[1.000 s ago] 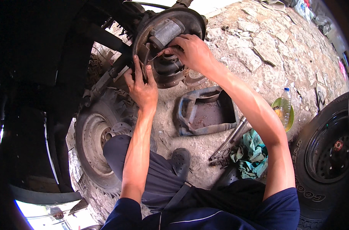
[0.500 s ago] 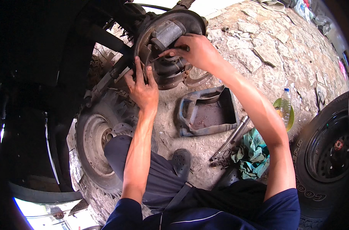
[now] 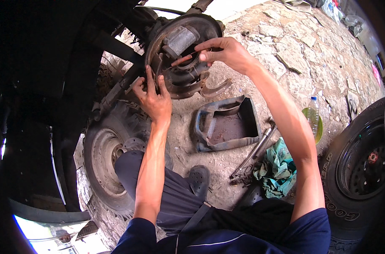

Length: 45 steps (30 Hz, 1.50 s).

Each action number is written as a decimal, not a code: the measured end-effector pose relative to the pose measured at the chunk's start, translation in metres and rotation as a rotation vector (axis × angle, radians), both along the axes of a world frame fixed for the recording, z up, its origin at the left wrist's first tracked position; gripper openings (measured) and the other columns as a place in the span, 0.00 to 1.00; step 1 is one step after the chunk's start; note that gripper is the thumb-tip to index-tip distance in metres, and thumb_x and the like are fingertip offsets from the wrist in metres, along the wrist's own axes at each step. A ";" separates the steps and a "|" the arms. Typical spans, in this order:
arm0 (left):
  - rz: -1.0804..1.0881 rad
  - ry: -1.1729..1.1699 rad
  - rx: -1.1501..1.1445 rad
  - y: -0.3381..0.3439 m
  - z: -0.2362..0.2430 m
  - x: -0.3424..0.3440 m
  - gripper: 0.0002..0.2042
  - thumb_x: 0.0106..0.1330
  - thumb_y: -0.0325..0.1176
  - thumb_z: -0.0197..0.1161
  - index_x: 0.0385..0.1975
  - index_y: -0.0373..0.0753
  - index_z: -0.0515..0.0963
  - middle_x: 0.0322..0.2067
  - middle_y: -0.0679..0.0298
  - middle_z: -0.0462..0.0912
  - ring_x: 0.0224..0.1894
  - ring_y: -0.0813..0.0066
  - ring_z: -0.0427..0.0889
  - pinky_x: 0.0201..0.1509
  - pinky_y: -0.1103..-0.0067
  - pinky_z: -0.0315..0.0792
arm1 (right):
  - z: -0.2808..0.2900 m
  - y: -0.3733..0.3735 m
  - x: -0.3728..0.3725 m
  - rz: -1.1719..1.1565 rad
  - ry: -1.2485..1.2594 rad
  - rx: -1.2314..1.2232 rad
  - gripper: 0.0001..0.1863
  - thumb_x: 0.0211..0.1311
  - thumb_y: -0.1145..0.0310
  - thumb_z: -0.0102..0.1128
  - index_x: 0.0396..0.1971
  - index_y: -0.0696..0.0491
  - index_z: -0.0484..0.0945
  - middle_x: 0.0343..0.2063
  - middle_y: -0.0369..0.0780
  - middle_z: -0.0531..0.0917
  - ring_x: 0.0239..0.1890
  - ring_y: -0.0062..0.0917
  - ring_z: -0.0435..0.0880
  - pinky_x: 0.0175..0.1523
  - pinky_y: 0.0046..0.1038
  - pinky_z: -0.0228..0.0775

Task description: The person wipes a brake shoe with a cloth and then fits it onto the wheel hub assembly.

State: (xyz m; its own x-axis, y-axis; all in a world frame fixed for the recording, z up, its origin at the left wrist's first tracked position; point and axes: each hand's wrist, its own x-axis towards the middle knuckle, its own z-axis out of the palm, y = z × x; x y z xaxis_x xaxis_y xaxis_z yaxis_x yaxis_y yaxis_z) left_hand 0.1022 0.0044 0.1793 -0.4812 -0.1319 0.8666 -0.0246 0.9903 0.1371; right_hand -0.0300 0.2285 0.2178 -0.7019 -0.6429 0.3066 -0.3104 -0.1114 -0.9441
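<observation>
My left hand [image 3: 155, 103] is at the lower-left edge of the plate [image 3: 211, 29], thumb and forefinger parted, tips touching about its rim; I cannot tell whether they squeeze anything. My right hand [image 3: 230, 54] is just off the plate's right side, thumb and forefinger narrowed on the thin end of a rusty rod [image 3: 182, 60]. That rod slants across the front of the plate, below the grey cylinder [image 3: 180, 41] on the plate's upper part. A curved shoe [image 3: 183, 92] sits along the plate's bottom, and another curved piece [image 3: 216, 90] is just to the right of it. Below the plate, well apart from it, a cut-open can [image 3: 245, 143] lies on the stone floor [image 3: 296, 36]. Farther down and right of the plate are a metal bar [image 3: 257, 149], a green rag [image 3: 279, 169] and a bottle [image 3: 313, 114]. Below the plate to the left stands a wheel [image 3: 105, 156]; far right of it, a second tyre [image 3: 334, 186].
</observation>
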 end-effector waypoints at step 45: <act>-0.023 -0.001 0.015 -0.001 0.003 0.002 0.21 0.65 0.36 0.63 0.58 0.41 0.74 0.39 0.52 0.69 0.42 0.60 0.71 0.41 0.71 0.70 | -0.016 -0.053 0.051 0.058 -0.633 -0.552 0.15 0.71 0.67 0.50 0.47 0.64 0.72 0.42 0.46 0.82 0.40 0.26 0.82 0.43 0.27 0.81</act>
